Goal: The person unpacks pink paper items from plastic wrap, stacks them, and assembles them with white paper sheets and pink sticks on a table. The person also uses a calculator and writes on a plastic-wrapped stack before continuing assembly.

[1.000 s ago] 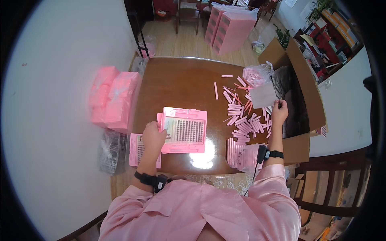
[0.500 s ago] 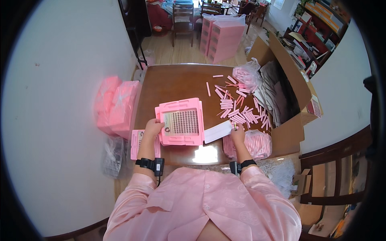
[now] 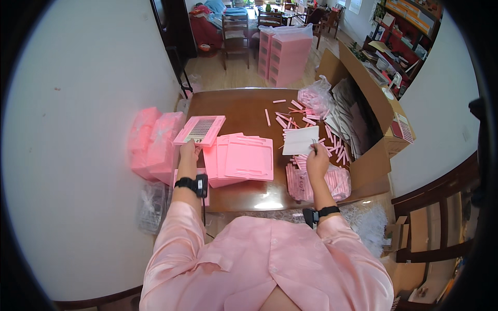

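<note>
My left hand (image 3: 190, 150) grips the near edge of a pink lash tray (image 3: 201, 131), with rows of small dark tufts on a pale card inside. The tray is raised and tilted at the left of the table. Just right of it lies a stack of pink trays (image 3: 250, 158), fanned out a little, their tops bare. My right hand (image 3: 317, 160) is closed on a white rectangular sheet (image 3: 301, 140), held up over scattered pink sticks (image 3: 340, 147). Something thin and dark shows at its fingers, too small to name. Another pink tray is partly hidden under my left forearm.
A bag of pink sticks (image 3: 332, 185) lies near the right front edge; another clear bag (image 3: 315, 98) sits farther back. An open cardboard box (image 3: 386, 116) stands at the right, holding grey-white sheets. Pink wrapped bundles (image 3: 155, 140) rest by the left wall. Pink drawer units (image 3: 289, 59) stand beyond the brown table (image 3: 233, 103).
My left hand has lifted the lash tray off the stack and carried it left and away from me, baring the trays beneath. My right hand has raised the white sheet up and slightly rightward.
</note>
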Demonstrator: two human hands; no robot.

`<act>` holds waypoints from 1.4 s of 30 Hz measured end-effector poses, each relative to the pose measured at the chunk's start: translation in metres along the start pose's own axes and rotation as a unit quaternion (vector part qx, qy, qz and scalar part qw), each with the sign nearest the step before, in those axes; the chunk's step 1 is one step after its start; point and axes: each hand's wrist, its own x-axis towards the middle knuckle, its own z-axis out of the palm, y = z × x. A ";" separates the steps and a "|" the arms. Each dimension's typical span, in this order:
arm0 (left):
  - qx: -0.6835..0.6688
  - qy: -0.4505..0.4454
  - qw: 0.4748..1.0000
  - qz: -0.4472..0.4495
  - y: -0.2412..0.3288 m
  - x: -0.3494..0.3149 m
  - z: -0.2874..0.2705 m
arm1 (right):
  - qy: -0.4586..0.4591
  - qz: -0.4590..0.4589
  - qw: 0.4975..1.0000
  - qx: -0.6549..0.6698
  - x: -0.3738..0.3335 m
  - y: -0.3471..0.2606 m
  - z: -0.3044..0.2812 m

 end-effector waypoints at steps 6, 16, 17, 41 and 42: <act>0.270 0.041 0.961 0.042 0.010 0.024 0.019 | 0.018 0.016 0.995 0.092 0.004 0.013 -0.024; 0.529 -0.323 0.617 0.486 -0.021 -0.214 0.161 | -0.107 0.139 0.906 0.384 0.000 -0.024 -0.001; 0.542 -0.336 0.588 0.497 -0.022 -0.230 0.169 | -0.123 0.131 0.916 0.360 0.000 -0.030 -0.002; -0.097 -0.560 0.822 0.017 -0.030 -0.219 0.156 | -0.259 0.183 0.900 0.298 -0.021 -0.041 -0.027; -0.103 -0.582 0.807 -0.005 -0.034 -0.220 0.155 | -0.255 0.151 0.922 0.249 -0.017 -0.044 -0.028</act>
